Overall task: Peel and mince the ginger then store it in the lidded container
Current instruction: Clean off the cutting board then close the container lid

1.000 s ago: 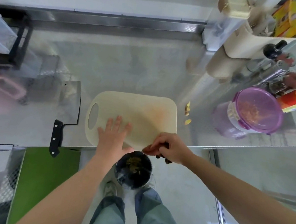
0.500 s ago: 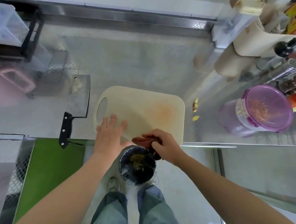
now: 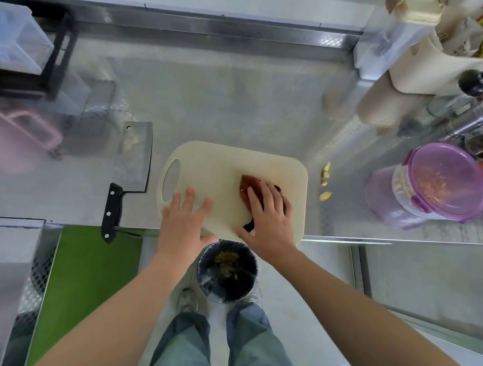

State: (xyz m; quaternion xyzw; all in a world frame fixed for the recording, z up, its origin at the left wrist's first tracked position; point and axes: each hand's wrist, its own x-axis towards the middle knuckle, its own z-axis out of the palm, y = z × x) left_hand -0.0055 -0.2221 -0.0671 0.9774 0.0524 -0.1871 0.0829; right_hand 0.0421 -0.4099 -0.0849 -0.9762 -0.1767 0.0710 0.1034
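Straight fingers of R hand press a reddish cloth onto the cutting board; L hand, fingers spread flat, rests on board's near-left part. Loose ginger scraps just right of board; lidded container farther right, cleaver left.

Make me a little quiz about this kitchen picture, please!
1. What is the right hand pressing on the cutting board?
A) a spoon
B) a reddish cloth
C) a lemon
2. True or false: the container has its purple lid on.
3. Fill the gap: the cleaver lies on the counter to the ____ of the board.
Key: 1 B; 2 true; 3 left.
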